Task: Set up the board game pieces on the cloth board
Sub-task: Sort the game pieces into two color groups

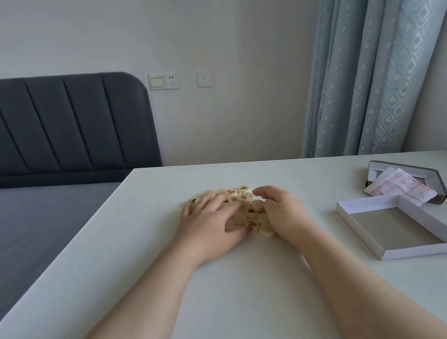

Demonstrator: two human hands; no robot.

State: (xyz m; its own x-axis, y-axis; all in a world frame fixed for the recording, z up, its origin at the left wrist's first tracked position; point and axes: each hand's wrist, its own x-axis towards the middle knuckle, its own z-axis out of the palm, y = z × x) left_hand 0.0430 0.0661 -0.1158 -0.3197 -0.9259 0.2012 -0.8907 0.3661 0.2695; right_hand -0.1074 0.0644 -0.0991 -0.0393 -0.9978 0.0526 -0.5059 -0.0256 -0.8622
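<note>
Table (116,268): white, smooth, and it carries everything. Its left edge drops to the bed (26,238), so a disc that is shoved too hard could slide or roll over that edge.

Tray (398,253): box bottom, sits right of the hands, well apart from the pile, nothing in it.

Lid (433,173): behind the tray, touching it or nearly so.

Cloth (397,183): the board, folded, lies in the lid and spills over its front rim. It is not spread, so no piece can be placed yet. Risk: if it is unfolded over or beside the pile, it drags discs along.

Left hand (209,225): palm down, fingers fairly straight, lying flat on the left half of the pile. It grips nothing. Pressing and sweeping could squirt discs out sideways.

Right hand (282,212): stands on its edge against the right side of the pile, fingers half curled as a cupped wall. No piece is pinched as far as shows.

Pieces (244,195): pale round discs with red or black marks, heaped mid-table between the hands, some overlapping, some blank side up. Likely trouble is that the heap topples, colours get mixed, or face-down discs are misread.

Stray disc (193,201): black mark, just left of the heap, nearest the bed-side edge, so it is the first one likely to be lost.
</note>
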